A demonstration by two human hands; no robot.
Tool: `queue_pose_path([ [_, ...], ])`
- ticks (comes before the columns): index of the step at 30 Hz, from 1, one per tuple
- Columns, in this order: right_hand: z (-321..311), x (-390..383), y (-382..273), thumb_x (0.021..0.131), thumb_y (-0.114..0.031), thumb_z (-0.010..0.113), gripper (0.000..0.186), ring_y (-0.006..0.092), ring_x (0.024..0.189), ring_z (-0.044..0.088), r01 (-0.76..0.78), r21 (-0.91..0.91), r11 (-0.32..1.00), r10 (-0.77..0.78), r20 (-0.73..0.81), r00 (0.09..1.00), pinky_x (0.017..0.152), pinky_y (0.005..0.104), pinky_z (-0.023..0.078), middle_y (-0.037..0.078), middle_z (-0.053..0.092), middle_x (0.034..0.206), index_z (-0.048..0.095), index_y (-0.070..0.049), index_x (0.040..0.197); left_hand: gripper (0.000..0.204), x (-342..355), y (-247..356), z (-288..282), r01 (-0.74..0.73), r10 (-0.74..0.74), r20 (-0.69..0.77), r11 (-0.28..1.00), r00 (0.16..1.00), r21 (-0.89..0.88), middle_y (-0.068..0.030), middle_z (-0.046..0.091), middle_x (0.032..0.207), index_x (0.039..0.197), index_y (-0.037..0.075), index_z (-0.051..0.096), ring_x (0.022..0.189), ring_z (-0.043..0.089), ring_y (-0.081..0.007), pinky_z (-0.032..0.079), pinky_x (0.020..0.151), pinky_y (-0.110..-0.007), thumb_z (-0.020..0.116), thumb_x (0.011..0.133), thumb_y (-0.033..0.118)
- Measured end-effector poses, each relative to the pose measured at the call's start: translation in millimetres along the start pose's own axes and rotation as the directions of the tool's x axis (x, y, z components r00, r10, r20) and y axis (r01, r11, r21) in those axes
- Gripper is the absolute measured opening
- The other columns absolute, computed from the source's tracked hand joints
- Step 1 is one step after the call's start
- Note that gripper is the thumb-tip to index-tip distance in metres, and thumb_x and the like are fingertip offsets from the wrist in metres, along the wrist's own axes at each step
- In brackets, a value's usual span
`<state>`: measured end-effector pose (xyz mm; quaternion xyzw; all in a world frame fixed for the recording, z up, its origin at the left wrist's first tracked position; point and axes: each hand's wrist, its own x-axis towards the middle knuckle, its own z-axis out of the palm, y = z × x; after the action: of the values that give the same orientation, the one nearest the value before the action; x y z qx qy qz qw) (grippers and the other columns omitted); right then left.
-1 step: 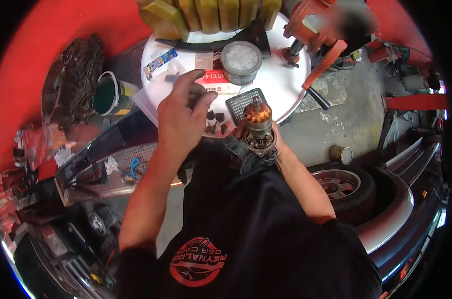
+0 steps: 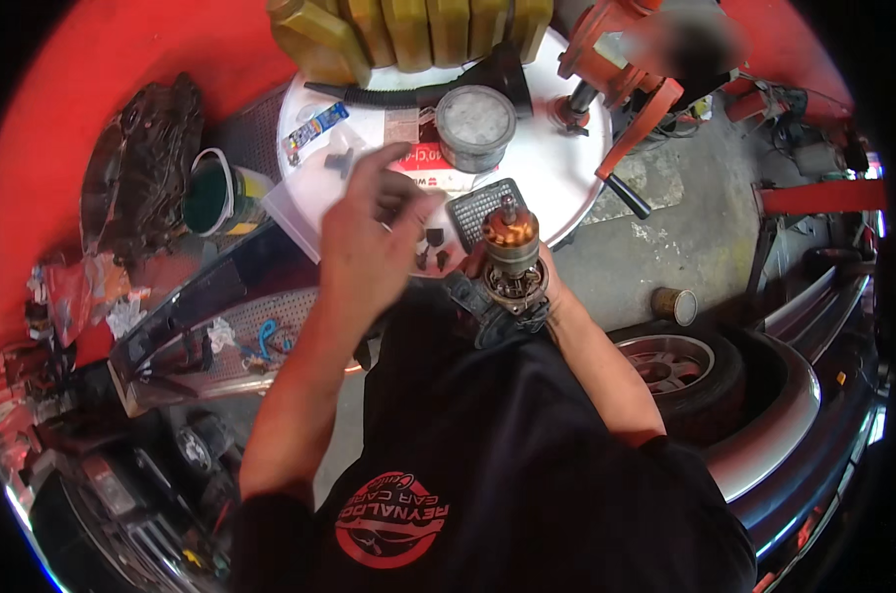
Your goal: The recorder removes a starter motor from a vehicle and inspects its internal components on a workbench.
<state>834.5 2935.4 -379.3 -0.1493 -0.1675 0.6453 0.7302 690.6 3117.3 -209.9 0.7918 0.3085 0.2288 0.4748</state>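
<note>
My right hand [image 2: 554, 289] grips a partly dismantled electric motor [image 2: 512, 298] in front of my body; most of its fingers are hidden behind the motor. An armature [image 2: 512, 242] with bright copper windings stands up out of the dark motor housing, its shaft pointing upward. Over the near left part of the white round table, my left hand [image 2: 369, 232] hovers with thumb and fingers apart and slightly bent, apparently holding nothing. Several small dark pieces [image 2: 434, 247] lie on the table beside that hand. Just beyond the motor lies a dark rectangular gridded tray [image 2: 485, 210].
A round lidded tub [image 2: 475, 124] sits mid-table [image 2: 556, 163] near a red and white box [image 2: 438, 173]. Yellowish jugs [image 2: 408, 35] and a black funnel [image 2: 502, 74] line the back. A red crank-handled tool [image 2: 645, 133] is at right, a bucket [image 2: 225, 193] left, a wheel [image 2: 670, 371] lower right.
My left hand has shifted slightly right, toward the motor, and its thumb is more blurred. My right hand and the motor have stayed in place.
</note>
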Motion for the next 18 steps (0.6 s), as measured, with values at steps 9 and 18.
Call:
queue_pose_path([
  [9, 10, -1, 15, 0.117, -0.039, 0.035, 0.054, 0.0354, 0.110, 0.074, 0.042, -0.014, 0.999, -0.043, -0.087, 0.995, 0.111, 0.0495, 0.056, 0.025, 0.075, 0.107, 0.064, 0.006, 0.124, 0.071, 23, -17, -10, -0.328, 0.315, 0.094, 0.916, 0.944, 0.229, -0.0099, 0.072, 0.109, 0.146, 0.007, 0.063, 0.095, 0.068, -0.0197, 0.057, 0.087, -0.036, 0.092, 0.081, 0.009],
  [18, 37, 1, 20, 0.113, -0.030, 0.047, 0.045, 0.0335, 0.104, 0.074, 0.155, -0.086, 0.984, -0.173, -0.280, 0.944, 0.103, 0.0473, 0.061, 0.023, 0.074, 0.111, 0.059, 0.005, 0.139, 0.082, 26, -6, -12, -0.437, 0.395, 0.257, 0.890, 0.882, 0.133, -0.0134, 0.074, 0.119, 0.151, 0.007, 0.060, 0.112, 0.070, -0.0269, 0.055, 0.102, -0.041, 0.095, 0.077, 0.011],
])
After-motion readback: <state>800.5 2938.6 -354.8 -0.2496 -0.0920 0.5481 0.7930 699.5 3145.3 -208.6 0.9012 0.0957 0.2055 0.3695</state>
